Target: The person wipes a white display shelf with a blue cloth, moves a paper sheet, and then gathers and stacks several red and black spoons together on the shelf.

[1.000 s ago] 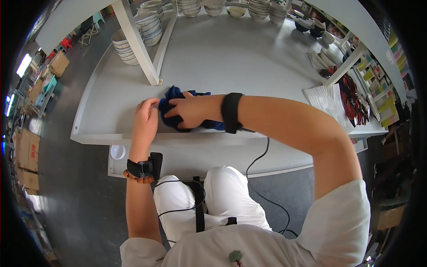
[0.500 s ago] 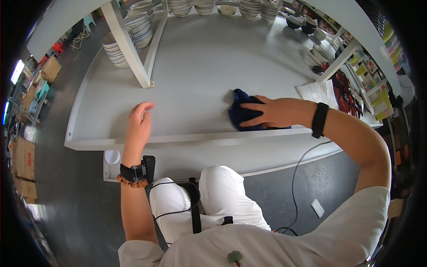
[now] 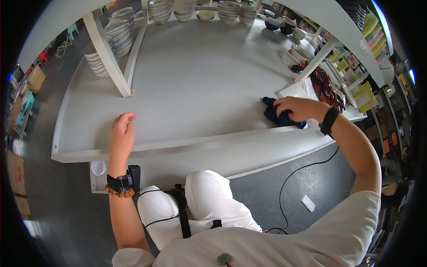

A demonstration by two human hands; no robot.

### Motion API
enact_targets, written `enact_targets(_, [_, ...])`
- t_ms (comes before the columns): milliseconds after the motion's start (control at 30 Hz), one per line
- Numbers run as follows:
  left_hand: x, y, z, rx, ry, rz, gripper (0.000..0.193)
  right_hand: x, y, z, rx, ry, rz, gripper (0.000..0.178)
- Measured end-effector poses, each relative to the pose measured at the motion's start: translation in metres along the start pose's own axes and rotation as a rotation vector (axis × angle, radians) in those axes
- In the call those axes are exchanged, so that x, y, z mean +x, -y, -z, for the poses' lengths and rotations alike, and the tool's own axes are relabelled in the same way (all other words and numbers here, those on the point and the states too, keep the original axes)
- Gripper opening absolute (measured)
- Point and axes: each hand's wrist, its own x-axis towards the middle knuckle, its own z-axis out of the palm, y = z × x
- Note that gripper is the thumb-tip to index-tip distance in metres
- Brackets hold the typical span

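Faces a broad grey shelf [image 3: 191, 89], with a white post [image 3: 106, 53] and stacked bowls [image 3: 119, 38] at the far left. Includes ribbed white sheets [image 3: 306, 87] toward the right end. Holds both hands well apart: the left hand [image 3: 121, 132] bare, loosely curled, above the shelf's front part; the right hand [image 3: 302, 108] gripping a dark blue cloth [image 3: 272, 113] on the shelf near the front edge, just beside the sheets. Cannot tell whether the left touches the surface.

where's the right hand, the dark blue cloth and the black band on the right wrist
Right hand [image 3: 303, 107]: head view, back of the hand
Dark blue cloth [image 3: 282, 119]: head view, its uncovered lower part
Black band [image 3: 329, 120]: head view, middle of the strap
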Motion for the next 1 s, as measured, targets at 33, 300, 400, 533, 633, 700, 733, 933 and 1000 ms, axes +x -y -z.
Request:
enact_targets(33, [0.001,-0.002,-0.002,0.038,0.001,-0.022,0.024,0.002,-0.017,0.006,0.047,-0.073,0.046,0.043])
enact_targets(300, [0.000,-0.003,-0.007,0.105,-0.015,-0.051,0.021,0.081,-0.040,0.011,-0.097,-0.251,-0.044,0.041])
enact_targets(400, [0.000,-0.006,-0.006,0.101,0.002,-0.020,0.021,0.118,0.011,0.023,-0.121,-0.270,-0.099,0.044])
enact_targets(533, [0.000,-0.001,0.000,0.129,-0.004,-0.011,0.020,0.155,0.060,0.017,-0.193,-0.290,0.202,0.041])
enact_targets(633, [0.001,-0.003,0.000,0.120,0.002,0.005,0.021,0.146,0.082,0.006,-0.284,-0.252,0.361,0.039])
enact_targets(700, [0.002,-0.005,-0.002,0.106,0.010,0.007,0.021,0.128,0.087,0.001,-0.360,-0.208,0.416,0.042])
enact_targets(733, [0.002,-0.004,-0.002,0.088,0.009,0.010,0.022,0.119,0.086,-0.003,-0.413,-0.189,0.445,0.042])
enact_targets(933, [-0.001,-0.012,0.000,0.055,0.013,0.050,0.024,0.045,0.061,-0.015,-0.438,-0.148,0.378,0.042])
enact_targets(1000, [-0.003,-0.012,0.002,0.068,0.011,0.050,0.025,0.029,0.042,-0.018,-0.222,-0.122,0.268,0.040])
